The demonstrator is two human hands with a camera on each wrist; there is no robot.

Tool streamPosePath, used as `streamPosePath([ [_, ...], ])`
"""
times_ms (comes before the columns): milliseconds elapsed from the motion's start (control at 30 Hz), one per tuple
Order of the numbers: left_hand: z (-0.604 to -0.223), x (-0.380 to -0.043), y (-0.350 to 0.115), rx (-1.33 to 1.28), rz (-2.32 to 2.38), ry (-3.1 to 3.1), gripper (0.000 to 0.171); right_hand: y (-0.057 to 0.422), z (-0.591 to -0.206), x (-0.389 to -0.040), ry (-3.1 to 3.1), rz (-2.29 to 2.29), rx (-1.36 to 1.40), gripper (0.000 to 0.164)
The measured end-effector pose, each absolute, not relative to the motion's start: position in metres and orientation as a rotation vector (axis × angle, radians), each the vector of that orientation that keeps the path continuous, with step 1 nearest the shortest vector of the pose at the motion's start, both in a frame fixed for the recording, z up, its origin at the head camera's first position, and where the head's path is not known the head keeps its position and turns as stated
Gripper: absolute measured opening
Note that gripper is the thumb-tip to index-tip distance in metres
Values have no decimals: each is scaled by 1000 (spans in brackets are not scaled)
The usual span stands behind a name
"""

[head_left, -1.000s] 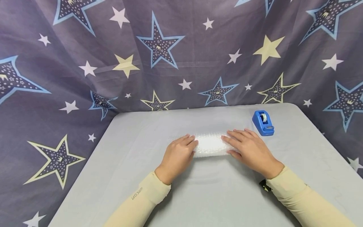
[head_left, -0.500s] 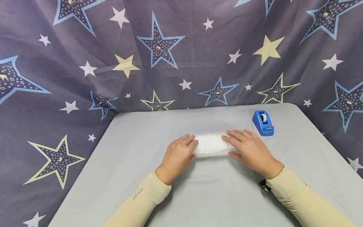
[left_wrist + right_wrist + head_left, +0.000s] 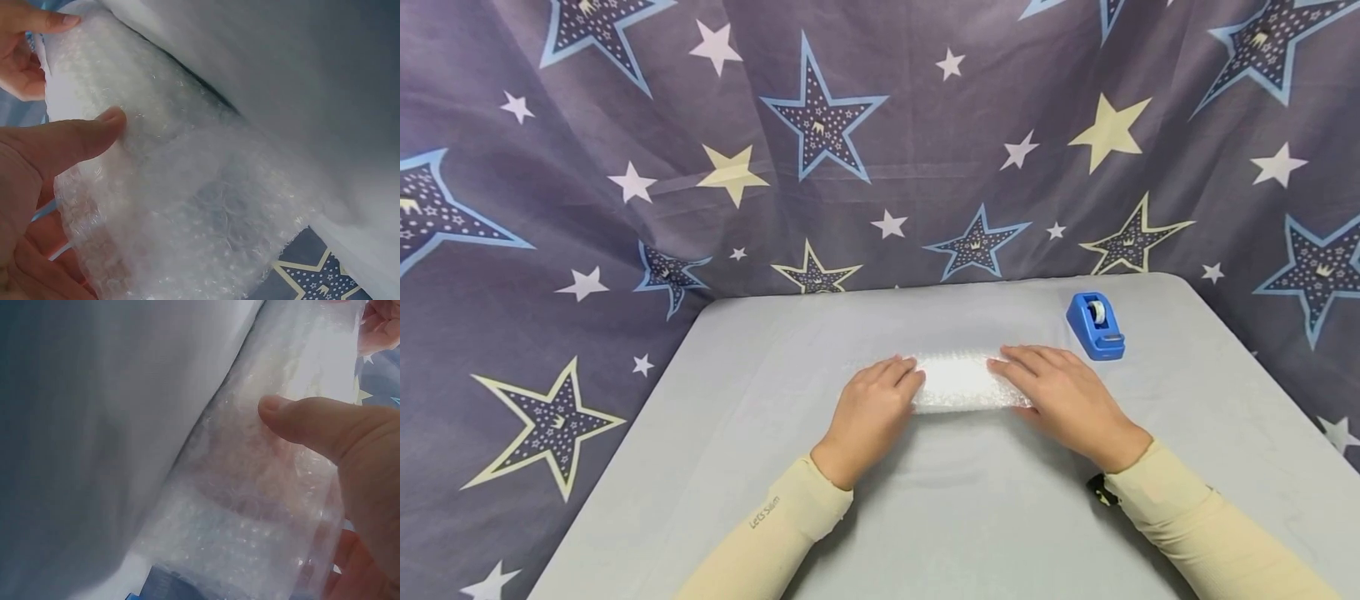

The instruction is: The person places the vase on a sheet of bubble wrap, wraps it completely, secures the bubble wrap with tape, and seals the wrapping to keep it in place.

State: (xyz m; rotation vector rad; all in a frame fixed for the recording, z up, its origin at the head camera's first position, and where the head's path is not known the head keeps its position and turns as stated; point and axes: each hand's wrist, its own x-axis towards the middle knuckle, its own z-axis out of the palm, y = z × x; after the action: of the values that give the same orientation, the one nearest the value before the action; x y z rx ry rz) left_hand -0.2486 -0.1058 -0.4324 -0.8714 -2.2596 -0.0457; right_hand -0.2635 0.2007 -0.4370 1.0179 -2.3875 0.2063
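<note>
A roll of clear bubble wrap (image 3: 958, 385) lies crosswise at the middle of the table, bright with glare on top. My left hand (image 3: 871, 417) grips its left end, with the fingers over the top. At the opposite end my right hand (image 3: 1067, 404) holds the wrap the same way. In the left wrist view the left thumb (image 3: 94, 137) presses the near side of the bubble wrap (image 3: 175, 181), and the other fingers are round its far side. The right thumb (image 3: 300, 419) does likewise in the right wrist view. Loose film ends extend past both hands.
A blue tape dispenser (image 3: 1096, 327) with a roll of tape stands behind my right hand, near the table's back right corner. Pale grey cloth covers the table (image 3: 955, 517). A dark curtain (image 3: 910, 150) printed with stars hangs behind and along the sides.
My right thumb has moved down toward the bubble wrap's near lower edge and shows less now. The right fingers shift very slightly. My left hand stays in place.
</note>
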Motion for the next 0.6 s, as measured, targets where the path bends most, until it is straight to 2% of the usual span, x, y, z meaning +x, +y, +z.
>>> streamPosePath([
  [233,-430,-246,-105,-863,-36,-2245,19,201,-435,-262,-2373,187,1037,76],
  [600,-418,-240,-108,-931,-170,-2311,34,208,-420,-260,-2438,333,1112,68],
])
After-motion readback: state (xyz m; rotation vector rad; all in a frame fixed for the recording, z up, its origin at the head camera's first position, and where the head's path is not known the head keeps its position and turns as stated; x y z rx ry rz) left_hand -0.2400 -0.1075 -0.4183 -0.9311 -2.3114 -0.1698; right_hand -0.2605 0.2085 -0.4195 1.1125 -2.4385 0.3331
